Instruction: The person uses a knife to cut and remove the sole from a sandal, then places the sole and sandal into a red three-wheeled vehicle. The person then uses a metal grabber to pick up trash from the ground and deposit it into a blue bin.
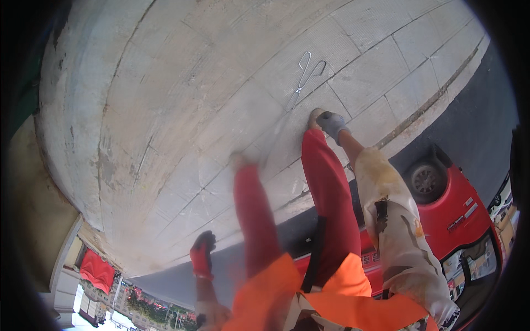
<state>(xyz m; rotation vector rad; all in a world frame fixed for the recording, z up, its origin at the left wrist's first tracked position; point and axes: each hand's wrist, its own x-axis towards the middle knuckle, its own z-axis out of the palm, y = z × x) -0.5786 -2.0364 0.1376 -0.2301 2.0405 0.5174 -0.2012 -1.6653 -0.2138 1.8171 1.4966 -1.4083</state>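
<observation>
My right hand (333, 124), in a grey glove with darker fingertips, hangs in front of my right shoe (315, 117) and overlaps it in the picture. Its fingers are bunched together, and nothing shows in them. Lower left, my left hand (202, 254) wears a red and black glove. Its fingers are loosely bent, and it holds nothing that I can see. Long metal tongs (299, 90) lie on the pavement (210, 71) ahead of my right shoe, handles spread apart. Neither hand touches them. My left shoe (237, 159) is smeared by motion.
A red car (448, 220) stands on the dark road at the right, beyond the kerb (422, 113). My red trousers (329, 182) and orange vest (265, 292) fill the lower middle. A red cloth-like thing (97, 271) is far off at the lower left.
</observation>
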